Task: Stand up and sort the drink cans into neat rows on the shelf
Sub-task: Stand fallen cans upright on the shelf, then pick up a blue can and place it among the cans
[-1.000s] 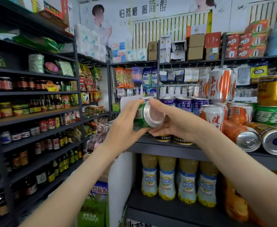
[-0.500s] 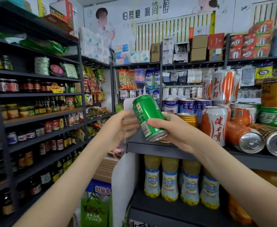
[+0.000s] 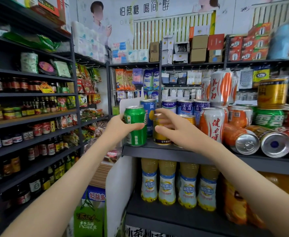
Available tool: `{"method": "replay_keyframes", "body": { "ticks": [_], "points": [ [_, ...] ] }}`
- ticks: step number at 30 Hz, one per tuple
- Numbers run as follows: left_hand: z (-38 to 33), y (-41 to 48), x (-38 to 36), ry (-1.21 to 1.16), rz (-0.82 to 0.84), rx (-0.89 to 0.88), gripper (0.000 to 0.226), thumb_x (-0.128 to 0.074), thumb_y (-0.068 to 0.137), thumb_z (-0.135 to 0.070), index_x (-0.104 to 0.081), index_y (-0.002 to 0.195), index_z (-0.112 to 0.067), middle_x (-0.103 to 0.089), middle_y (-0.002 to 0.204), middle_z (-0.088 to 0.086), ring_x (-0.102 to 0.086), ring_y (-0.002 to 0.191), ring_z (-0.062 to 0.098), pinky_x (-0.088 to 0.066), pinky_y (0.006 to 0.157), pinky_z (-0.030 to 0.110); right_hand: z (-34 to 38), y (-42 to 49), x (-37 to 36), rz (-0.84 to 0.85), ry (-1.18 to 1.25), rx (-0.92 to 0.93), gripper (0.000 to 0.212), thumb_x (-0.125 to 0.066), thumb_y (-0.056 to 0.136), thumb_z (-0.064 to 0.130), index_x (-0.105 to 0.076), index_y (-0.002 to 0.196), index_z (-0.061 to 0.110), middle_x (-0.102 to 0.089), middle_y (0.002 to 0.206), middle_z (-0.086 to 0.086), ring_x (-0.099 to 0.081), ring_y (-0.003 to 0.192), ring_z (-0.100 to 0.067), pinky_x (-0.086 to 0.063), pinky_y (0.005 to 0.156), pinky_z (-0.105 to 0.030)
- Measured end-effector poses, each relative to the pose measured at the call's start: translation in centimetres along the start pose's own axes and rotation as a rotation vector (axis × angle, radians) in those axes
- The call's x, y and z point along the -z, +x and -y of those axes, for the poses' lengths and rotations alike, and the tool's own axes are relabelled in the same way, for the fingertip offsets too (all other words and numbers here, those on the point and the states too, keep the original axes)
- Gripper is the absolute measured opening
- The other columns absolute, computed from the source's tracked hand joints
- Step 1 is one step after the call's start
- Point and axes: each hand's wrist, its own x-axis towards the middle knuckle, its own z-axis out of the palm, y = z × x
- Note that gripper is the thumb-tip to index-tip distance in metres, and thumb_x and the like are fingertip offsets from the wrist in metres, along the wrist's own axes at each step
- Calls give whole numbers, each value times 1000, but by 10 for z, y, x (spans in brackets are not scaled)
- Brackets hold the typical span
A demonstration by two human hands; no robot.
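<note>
A green drink can (image 3: 137, 134) stands upright at the front left corner of the dark shelf (image 3: 157, 152), and my left hand (image 3: 121, 129) grips it from the left. My right hand (image 3: 183, 134) hovers just right of it, fingers loosely spread in front of a gold can (image 3: 161, 140) and holding nothing. A blue can (image 3: 149, 106) stands behind them. Further right, an orange-and-white can (image 3: 212, 124) stands upright. Two cans lie on their sides, an orange one (image 3: 243, 141) and a darker one (image 3: 275, 144). Other cans are stacked there, including a tall gold one (image 3: 272, 93).
Yellow drink bottles (image 3: 167, 185) fill the shelf below. A white side panel (image 3: 116, 185) closes the unit's left end. Dark shelving with jars and sauce bottles (image 3: 29, 117) runs along the left wall. Boxes (image 3: 198, 48) sit on the top shelves at the back.
The green can went from lying sideways between both hands to upright on the shelf's front left corner. My right hand has let go of it and drawn back to the right.
</note>
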Motion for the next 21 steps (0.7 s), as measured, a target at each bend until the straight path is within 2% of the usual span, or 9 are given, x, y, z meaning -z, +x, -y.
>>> {"method": "replay_keyframes", "body": {
  "ticks": [3,6,9,12,17,21],
  "points": [
    [4,7,-7,95,-14,-18,44,-82,66,-34,-62,103,-21,-69,103,-1,-65,93,13,-53,87,37,-8,-6,8,-14,-14,-9,56,-55,92,22,-33,144,23,-48,132,3,-46,118,-9,-37,95,-20],
    [1,12,-11,134,25,-33,38,-80,69,-36,-61,100,-25,-68,103,-2,-64,95,14,-52,87,36,-15,-10,13,-60,-65,10,57,-57,90,19,-35,143,21,-50,128,4,-47,114,-7,-36,94,-16],
    [2,14,-15,176,40,-21,56,-79,67,-45,-57,113,-20,-66,108,-3,-62,98,14,-50,86,34,-16,-15,19,-111,-136,53,53,-58,90,19,-39,140,20,-52,121,5,-49,109,-5,-38,90,-11],
    [4,11,-19,153,10,2,78,-79,65,-49,-44,126,-16,-59,120,-1,-58,106,17,-49,91,39,-16,-20,28,-162,-196,74,47,-57,90,20,-43,136,21,-53,119,8,-49,107,-3,-40,91,-15],
    [5,6,-24,83,18,12,89,-77,72,-38,-24,138,-12,-47,135,4,-50,108,15,-44,84,30,-19,-29,41,-198,-264,80,45,-57,91,21,-45,134,22,-53,122,9,-47,109,0,-37,91,-15],
    [3,7,-21,80,2,29,105,-78,71,-37,-6,145,-15,-35,146,11,-43,125,25,-40,100,39,-18,-31,44,-197,-300,88,46,-57,91,22,-44,134,23,-54,125,8,-47,109,-1,-37,92,-16]
  ]
}}
